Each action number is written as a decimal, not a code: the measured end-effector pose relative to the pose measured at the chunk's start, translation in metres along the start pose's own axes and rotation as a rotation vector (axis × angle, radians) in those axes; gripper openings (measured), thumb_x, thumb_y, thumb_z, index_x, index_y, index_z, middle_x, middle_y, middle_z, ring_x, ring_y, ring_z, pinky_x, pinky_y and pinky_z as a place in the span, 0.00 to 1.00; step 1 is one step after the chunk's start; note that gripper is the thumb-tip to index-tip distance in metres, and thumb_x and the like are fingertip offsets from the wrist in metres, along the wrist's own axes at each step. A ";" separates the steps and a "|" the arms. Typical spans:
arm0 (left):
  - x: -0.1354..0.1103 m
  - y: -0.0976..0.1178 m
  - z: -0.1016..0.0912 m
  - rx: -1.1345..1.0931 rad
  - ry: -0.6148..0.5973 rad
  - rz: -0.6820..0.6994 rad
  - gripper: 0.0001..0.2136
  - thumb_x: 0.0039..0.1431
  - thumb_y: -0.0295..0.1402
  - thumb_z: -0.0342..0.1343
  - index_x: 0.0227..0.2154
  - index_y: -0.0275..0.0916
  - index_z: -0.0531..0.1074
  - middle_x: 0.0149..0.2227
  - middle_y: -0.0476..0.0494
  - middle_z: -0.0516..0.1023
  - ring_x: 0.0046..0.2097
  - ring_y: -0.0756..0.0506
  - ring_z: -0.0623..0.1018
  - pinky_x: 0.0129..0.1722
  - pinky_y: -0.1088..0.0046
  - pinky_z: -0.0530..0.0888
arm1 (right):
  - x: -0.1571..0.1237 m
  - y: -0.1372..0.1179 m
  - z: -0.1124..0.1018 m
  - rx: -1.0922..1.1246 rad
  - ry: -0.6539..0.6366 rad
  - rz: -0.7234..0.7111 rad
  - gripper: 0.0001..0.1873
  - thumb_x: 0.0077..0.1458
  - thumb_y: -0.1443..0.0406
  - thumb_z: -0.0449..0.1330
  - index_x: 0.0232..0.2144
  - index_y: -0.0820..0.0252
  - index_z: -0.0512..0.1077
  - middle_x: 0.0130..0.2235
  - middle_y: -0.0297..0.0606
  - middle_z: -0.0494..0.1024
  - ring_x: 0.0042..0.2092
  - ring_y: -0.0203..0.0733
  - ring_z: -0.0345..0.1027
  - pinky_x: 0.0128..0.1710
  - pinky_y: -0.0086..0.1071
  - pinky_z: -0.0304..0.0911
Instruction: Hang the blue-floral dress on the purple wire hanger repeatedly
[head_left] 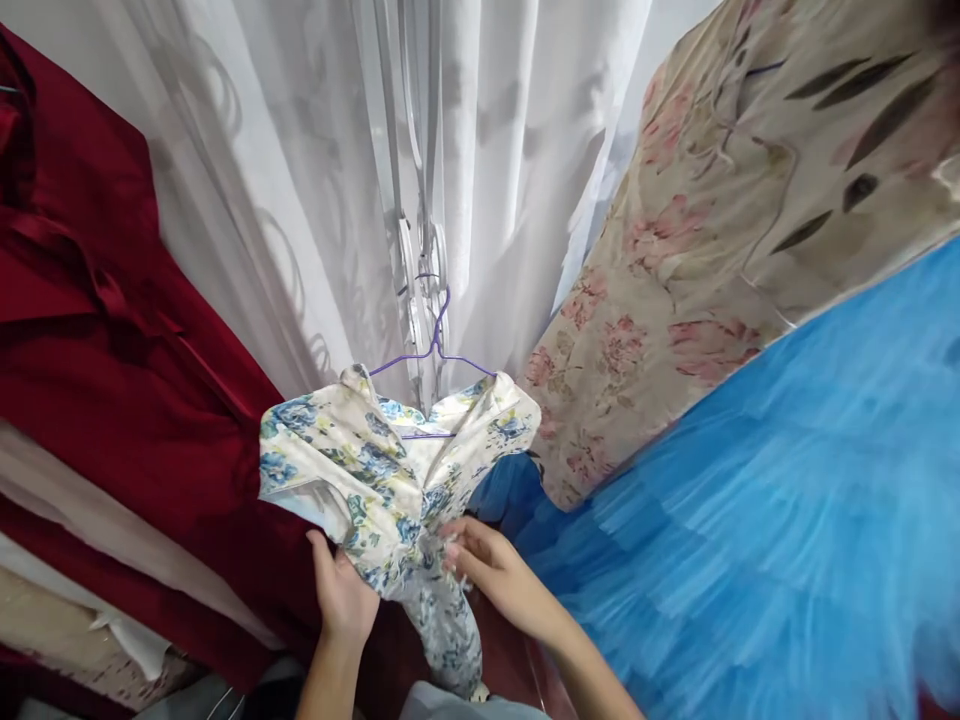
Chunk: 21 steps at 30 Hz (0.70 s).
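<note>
A white floral dress (382, 465) with blue and yellow-green flowers hangs in the middle on a purple wire hanger (437, 345). It has a V neck, short sleeves and a gathered waist. My left hand (346, 597) holds the dress's left side below the sleeve, thumb up and outside, the other fingers hidden behind the cloth. At the waist, my right hand (495, 572) pinches the gathered fabric between thumb and fingers. Below the hands the narrow skirt (450, 630) hangs down, bunched together.
Dark red garments (150, 350) hang on the left. White curtains (510, 150) cover the back, with several pale straps or hangers (409, 250) before them. To the right hang a beige garment with pink flowers (622, 330) and a bright blue ruffled tulle skirt (765, 520).
</note>
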<state>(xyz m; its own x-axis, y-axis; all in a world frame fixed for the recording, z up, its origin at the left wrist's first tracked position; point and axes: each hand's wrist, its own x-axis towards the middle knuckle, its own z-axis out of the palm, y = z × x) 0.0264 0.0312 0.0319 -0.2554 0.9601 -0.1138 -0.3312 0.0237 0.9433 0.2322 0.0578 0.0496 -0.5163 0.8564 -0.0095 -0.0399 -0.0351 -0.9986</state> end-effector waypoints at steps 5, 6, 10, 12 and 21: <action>-0.023 -0.017 0.011 -0.048 0.193 0.027 0.31 0.49 0.49 0.66 0.56 0.45 0.69 0.54 0.40 0.77 0.59 0.34 0.73 0.56 0.58 0.72 | 0.039 0.002 0.012 -0.227 0.093 -0.133 0.17 0.63 0.50 0.56 0.35 0.57 0.66 0.28 0.32 0.71 0.30 0.40 0.63 0.33 0.33 0.58; -0.025 -0.017 0.015 -0.006 0.213 0.034 0.30 0.48 0.44 0.68 0.55 0.44 0.70 0.54 0.40 0.77 0.59 0.35 0.73 0.57 0.59 0.72 | 0.043 0.000 0.014 -0.215 0.079 -0.149 0.18 0.64 0.50 0.53 0.31 0.57 0.65 0.26 0.31 0.69 0.29 0.39 0.62 0.32 0.33 0.57; -0.027 -0.009 0.020 0.092 0.252 0.073 0.24 0.50 0.39 0.67 0.50 0.40 0.73 0.53 0.39 0.77 0.59 0.35 0.73 0.59 0.58 0.69 | 0.045 -0.009 0.012 -0.126 0.052 -0.176 0.20 0.66 0.50 0.51 0.28 0.56 0.64 0.22 0.29 0.64 0.26 0.37 0.57 0.29 0.32 0.54; -0.027 -0.009 0.021 0.058 0.293 0.083 0.23 0.49 0.37 0.67 0.48 0.39 0.73 0.52 0.39 0.78 0.58 0.34 0.73 0.59 0.57 0.69 | 0.043 -0.012 0.010 -0.106 0.047 -0.151 0.20 0.65 0.49 0.50 0.30 0.57 0.66 0.21 0.28 0.63 0.25 0.37 0.56 0.28 0.31 0.54; -0.029 -0.025 0.033 -0.224 0.396 0.030 0.24 0.49 0.32 0.66 0.51 0.40 0.69 0.47 0.39 0.77 0.51 0.37 0.77 0.51 0.59 0.73 | 0.045 -0.011 0.016 -0.009 0.175 -0.152 0.21 0.63 0.51 0.55 0.24 0.57 0.64 0.17 0.26 0.62 0.20 0.33 0.51 0.23 0.30 0.47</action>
<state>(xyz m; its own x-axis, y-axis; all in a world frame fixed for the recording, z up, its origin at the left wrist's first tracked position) 0.0717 0.0122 0.0217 -0.5809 0.7782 -0.2388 -0.4953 -0.1051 0.8623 0.1959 0.0891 0.0611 -0.3487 0.9278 0.1325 -0.0974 0.1048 -0.9897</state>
